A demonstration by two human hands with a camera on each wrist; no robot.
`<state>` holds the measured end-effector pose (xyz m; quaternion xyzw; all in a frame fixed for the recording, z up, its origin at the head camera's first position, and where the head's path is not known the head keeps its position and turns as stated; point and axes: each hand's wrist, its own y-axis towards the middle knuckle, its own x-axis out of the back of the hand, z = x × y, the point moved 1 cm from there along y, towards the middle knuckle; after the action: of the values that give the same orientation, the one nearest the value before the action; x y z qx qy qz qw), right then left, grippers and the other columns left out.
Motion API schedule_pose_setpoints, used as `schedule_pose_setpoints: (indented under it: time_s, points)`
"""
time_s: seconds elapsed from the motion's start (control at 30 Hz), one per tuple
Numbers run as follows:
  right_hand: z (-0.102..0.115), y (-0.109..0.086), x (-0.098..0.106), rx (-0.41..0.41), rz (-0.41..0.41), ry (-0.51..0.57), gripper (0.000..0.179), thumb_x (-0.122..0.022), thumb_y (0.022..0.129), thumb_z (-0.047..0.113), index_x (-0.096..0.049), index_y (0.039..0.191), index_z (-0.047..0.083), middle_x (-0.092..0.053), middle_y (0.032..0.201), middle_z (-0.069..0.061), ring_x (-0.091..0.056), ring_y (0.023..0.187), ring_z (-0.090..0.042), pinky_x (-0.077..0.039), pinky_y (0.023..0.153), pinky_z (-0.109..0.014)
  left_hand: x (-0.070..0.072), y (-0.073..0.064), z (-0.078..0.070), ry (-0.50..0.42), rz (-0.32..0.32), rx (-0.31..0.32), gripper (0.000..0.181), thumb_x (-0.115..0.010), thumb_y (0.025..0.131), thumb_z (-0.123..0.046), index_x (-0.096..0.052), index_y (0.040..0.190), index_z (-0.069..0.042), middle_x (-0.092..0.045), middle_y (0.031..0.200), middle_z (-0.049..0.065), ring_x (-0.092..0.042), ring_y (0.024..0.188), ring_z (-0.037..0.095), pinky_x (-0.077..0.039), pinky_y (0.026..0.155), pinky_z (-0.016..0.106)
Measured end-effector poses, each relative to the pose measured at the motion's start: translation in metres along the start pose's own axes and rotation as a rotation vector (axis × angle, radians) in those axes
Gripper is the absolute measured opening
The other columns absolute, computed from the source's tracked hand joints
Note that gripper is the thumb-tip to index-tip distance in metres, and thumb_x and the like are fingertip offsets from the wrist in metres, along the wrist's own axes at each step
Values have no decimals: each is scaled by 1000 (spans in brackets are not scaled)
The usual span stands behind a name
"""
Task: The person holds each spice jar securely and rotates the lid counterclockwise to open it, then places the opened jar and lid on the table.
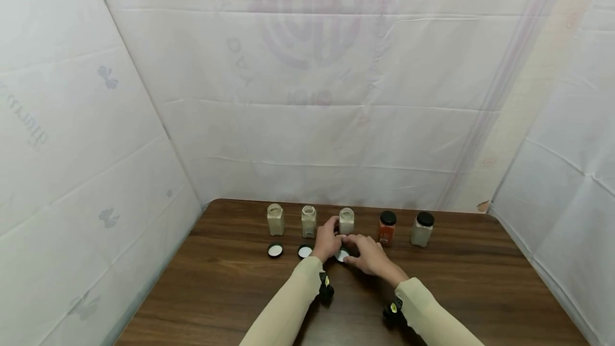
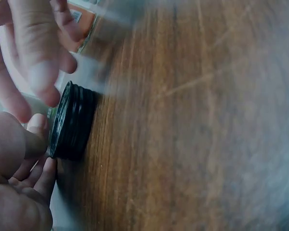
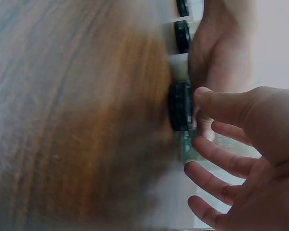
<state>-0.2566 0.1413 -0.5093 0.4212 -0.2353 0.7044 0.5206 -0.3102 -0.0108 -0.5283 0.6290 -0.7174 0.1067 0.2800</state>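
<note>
Left hand (image 1: pixel 327 240) beside a lidless jar (image 1: pixel 346 223), right hand (image 1: pixel 369 255) at a black lid (image 1: pixel 341 256).
At the lower middle of the head view, the lid lies white side up in front of the jar; the right hand grasps nothing, fingers spread, thumb near the lid. Whether the left hand grips the jar I cannot tell. Toward frame left stand 2 more lidless jars (image 1: pixel 276 221), each with a lid nearby; toward frame right, 2 capped jars (image 1: pixel 422 233) on the wooden table (image 1: pixel 230 271).
</note>
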Motion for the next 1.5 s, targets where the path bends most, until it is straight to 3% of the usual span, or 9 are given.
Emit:
schedule_pose_setpoints:
  time_s: [0.17,0.33,0.57,0.87,1.17,1.5]
  points:
    - [6,-3,9,44,-32,40,36,-78,93,21,-69,128,15,-67,119,-6,-60,110,-33,-46,90,-61,0,-1,3,-31,22,1,56,-63,92,11,-49,145,-3,-60,141,20,-59,128,35,-54,100,40]
    - [13,-4,18,108,-81,83,36,-75,96,19,-68,129,9,-67,122,-11,-61,109,-35,-49,90,-58,4,-1,5,-63,64,-26,78,-69,95,4,-29,160,-11,-44,155,22,-54,134,40,-53,100,48]
    - [20,-4,24,91,-147,53,36,-75,96,22,-69,130,13,-65,128,-8,-59,112,-34,-47,90,-58,8,-4,2,-51,42,-105,95,-76,93,-6,-15,165,-14,-33,161,26,-50,135,46,-50,102,54]
    - [19,-8,33,121,-309,24,40,-77,95,22,-68,133,11,-62,132,-15,-57,113,-39,-48,91,-60,8,-8,-3,-51,2,-145,95,-78,93,-14,-16,165,-19,-33,161,25,-48,137,47,-48,104,58]
    - [12,-10,37,120,-318,16,41,-76,95,24,-68,133,10,-62,132,-16,-58,115,-41,-49,92,-62,7,-11,-5,-54,-22,-169,90,-77,95,-18,-19,165,-19,-37,161,19,-49,137,43,-48,104,57]
    - [6,-11,40,148,-374,9,40,-80,92,18,-69,130,8,-64,128,-14,-58,113,-40,-49,90,-62,7,-10,-11,-24,-108,-248,90,-80,93,-23,-25,163,-21,-35,162,14,-52,133,40,-50,101,54]
